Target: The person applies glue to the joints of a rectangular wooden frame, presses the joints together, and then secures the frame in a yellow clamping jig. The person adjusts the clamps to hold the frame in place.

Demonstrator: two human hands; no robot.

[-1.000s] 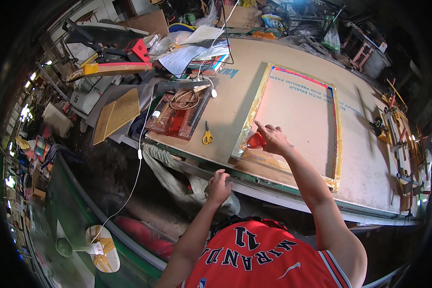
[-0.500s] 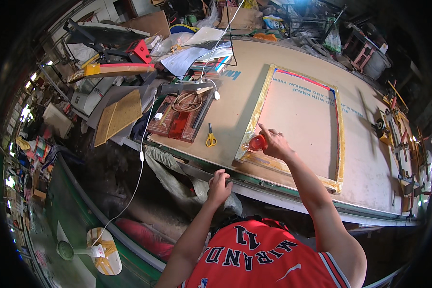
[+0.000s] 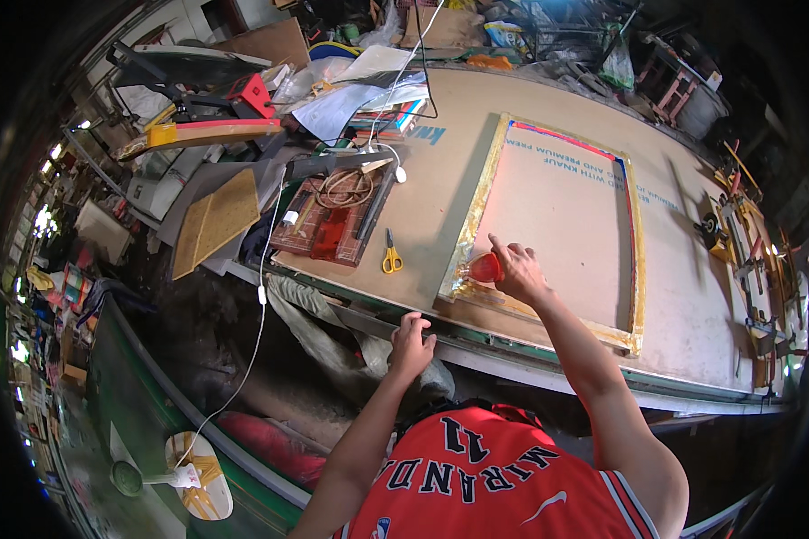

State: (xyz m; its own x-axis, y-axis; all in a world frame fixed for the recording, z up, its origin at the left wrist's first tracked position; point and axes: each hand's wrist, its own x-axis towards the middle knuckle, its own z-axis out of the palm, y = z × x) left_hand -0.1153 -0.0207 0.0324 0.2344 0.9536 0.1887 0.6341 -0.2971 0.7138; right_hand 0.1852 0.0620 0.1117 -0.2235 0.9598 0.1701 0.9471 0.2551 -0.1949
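Note:
A wooden frame with yellowish tape along its edges lies flat on the board-topped table. My right hand is over its near left corner, index finger stretched out. Its thumb side grips a round red thing with a clear part; it looks like a roll of tape, though its kind is not plain. My left hand hovers by the table's near edge, fingers loosely bent and thumb apart, nothing visible in it. Yellow-handled scissors rest on the board left of the frame.
Left of the scissors lies a brown-red panel with a coiled cord. A white cable hangs over the table edge. Papers and a red-and-black press stand behind. Tools line the right end. A fan-like thing is at lower left.
The whole view has shifted slightly. My right hand, still holding the round red thing, has lifted or turned a little at the frame's corner. My left hand stays about where it was.

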